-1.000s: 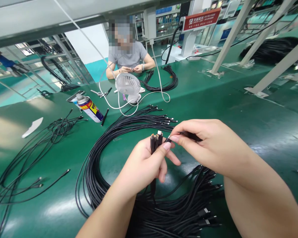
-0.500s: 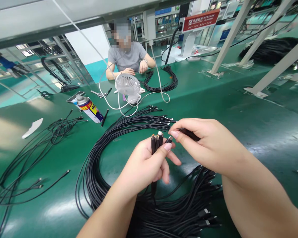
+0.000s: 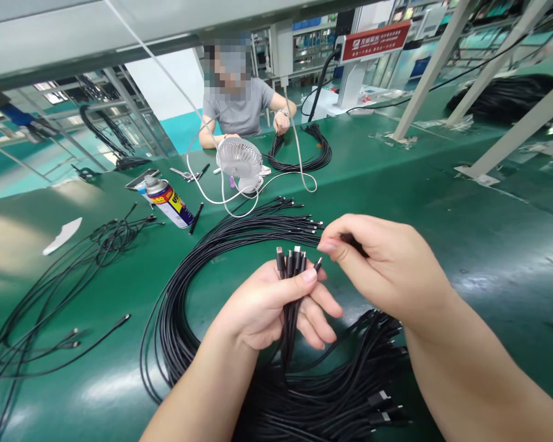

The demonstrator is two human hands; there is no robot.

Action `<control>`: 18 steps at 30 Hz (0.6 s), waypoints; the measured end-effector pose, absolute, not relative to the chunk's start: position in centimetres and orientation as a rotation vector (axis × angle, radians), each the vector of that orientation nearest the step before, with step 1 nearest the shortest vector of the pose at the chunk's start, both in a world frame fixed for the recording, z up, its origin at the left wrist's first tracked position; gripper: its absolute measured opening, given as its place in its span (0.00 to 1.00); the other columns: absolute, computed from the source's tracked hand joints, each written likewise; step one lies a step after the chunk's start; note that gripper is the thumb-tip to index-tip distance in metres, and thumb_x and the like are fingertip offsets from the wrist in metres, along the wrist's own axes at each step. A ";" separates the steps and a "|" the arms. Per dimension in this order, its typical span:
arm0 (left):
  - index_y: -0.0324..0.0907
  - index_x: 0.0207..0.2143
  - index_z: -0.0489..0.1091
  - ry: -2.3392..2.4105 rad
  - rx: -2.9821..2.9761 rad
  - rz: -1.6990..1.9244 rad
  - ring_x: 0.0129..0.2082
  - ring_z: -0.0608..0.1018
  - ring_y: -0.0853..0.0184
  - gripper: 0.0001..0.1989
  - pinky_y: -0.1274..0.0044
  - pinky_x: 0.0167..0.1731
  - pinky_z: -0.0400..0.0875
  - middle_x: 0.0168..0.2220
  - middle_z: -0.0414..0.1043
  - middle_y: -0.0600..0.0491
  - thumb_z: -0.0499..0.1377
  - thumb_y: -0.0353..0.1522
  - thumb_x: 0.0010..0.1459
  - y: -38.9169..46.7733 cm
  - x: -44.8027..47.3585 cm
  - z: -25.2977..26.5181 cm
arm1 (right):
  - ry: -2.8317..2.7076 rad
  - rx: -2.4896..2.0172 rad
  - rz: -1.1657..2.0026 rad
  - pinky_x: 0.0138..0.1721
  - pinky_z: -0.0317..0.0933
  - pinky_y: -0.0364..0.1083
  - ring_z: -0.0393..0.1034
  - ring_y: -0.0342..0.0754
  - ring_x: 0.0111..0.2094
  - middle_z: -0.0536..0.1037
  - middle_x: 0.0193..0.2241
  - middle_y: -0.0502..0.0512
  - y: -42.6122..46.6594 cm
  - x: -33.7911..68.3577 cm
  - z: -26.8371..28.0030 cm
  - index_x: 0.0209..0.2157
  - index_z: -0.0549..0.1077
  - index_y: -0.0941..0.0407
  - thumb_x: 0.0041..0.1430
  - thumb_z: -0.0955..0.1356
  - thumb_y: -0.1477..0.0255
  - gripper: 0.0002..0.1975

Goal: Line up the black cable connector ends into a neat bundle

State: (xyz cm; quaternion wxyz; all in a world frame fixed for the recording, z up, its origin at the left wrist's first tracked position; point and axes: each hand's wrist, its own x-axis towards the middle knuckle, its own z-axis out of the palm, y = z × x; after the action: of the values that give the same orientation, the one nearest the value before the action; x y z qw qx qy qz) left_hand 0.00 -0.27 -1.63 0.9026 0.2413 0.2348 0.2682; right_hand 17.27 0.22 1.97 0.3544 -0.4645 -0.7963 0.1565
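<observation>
Several black USB cables stand upright in my left hand, their metal connector tips level with the thumb. The thumb presses them against the palm, while the other fingers are loosely spread. Just to the right, my right hand is closed in a pinch near the connectors. Something dark shows inside its curled fingers, mostly hidden. Under my hands lies a thick pile of black cables, with connectors at its right end. Behind and left, another cable bundle curves in an arc on the green table.
Loose cables lie tangled at the left. A spray can, a small white fan with its cord and a dark pen-like stick stand or lie beyond. A co-worker sits opposite. Slanted metal posts rise at the right.
My left hand has turned its palm more upward and its fingers have opened out, showing more of the cables. The dark thing in my right hand is now less visible. The co-worker's hand has moved right.
</observation>
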 end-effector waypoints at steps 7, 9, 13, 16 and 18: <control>0.38 0.33 0.60 0.630 0.640 0.777 0.19 0.78 0.66 0.14 0.80 0.18 0.76 0.25 0.77 0.51 0.64 0.32 0.54 -0.6 0.7 -1.1 | -2.096 -1.348 0.343 0.26 0.56 0.41 0.67 0.43 0.26 0.73 0.28 0.52 -0.4 17.6 1.9 0.36 0.67 0.57 0.65 0.58 0.74 0.08; 0.40 0.33 0.57 0.660 0.676 0.819 0.21 0.79 0.65 0.16 0.78 0.20 0.77 0.26 0.77 0.51 0.64 0.33 0.54 -0.7 0.8 -0.9 | -2.186 -1.336 0.261 0.26 0.55 0.42 0.67 0.44 0.27 0.74 0.29 0.53 -0.9 17.6 1.8 0.36 0.68 0.57 0.64 0.57 0.76 0.09; 0.41 0.32 0.56 0.686 0.724 0.849 0.23 0.80 0.62 0.17 0.75 0.21 0.78 0.26 0.76 0.52 0.65 0.34 0.54 -0.9 0.9 -0.7 | -2.332 -1.245 0.041 0.28 0.53 0.44 0.68 0.46 0.29 0.74 0.31 0.55 -1.7 17.2 1.6 0.37 0.71 0.59 0.61 0.57 0.79 0.12; 0.41 0.32 0.56 0.685 0.736 0.876 0.24 0.80 0.60 0.17 0.75 0.21 0.78 0.25 0.75 0.55 0.64 0.33 0.54 -1.0 0.9 -0.8 | -2.361 -1.229 -0.122 0.29 0.53 0.45 0.69 0.47 0.30 0.75 0.32 0.57 -2.0 16.8 1.5 0.38 0.73 0.61 0.60 0.58 0.80 0.13; 0.41 0.32 0.57 0.707 0.745 0.898 0.24 0.80 0.61 0.16 0.75 0.21 0.78 0.24 0.74 0.56 0.64 0.33 0.54 -1.1 1.1 -0.8 | -2.355 -1.224 -0.207 0.29 0.54 0.45 0.69 0.47 0.30 0.75 0.32 0.56 -2.1 16.5 1.5 0.38 0.74 0.61 0.60 0.59 0.79 0.13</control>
State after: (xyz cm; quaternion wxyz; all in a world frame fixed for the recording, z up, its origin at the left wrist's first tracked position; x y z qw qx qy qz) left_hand 1.06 -1.08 -0.81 0.7764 0.3442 0.3266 0.4148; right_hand 16.49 -2.08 1.48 0.2375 -0.4467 -0.8592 -0.0757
